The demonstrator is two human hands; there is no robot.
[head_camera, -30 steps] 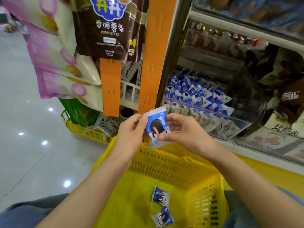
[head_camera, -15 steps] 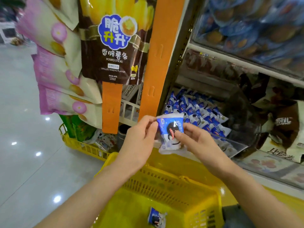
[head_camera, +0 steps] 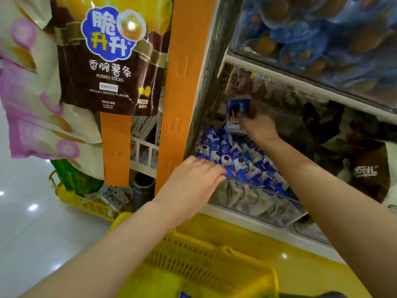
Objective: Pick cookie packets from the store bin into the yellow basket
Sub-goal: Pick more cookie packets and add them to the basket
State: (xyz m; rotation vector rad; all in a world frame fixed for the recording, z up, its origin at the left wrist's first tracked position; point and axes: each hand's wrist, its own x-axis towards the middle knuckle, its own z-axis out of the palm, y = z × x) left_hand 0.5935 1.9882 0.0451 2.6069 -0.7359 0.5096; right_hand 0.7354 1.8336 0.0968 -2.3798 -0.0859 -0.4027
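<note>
Centre of the frame: the right hand (head_camera: 258, 125), blurred, holds a blue-and-white cookie packet (head_camera: 237, 110) up over the clear store bin (head_camera: 257, 203). The left hand (head_camera: 193, 181), fingers straight and close together, reaches to the heaped packets (head_camera: 242, 160) at the bin's front left. The yellow basket (head_camera: 204, 261) sits bottom centre.

glossy foil-like cookie packets (head_camera: 236, 162) fill a clear plastic bin (head_camera: 257, 201) above a slotted yellow plastic basket (head_camera: 204, 261) on a polished, reflective floor (head_camera: 25, 222).
</note>
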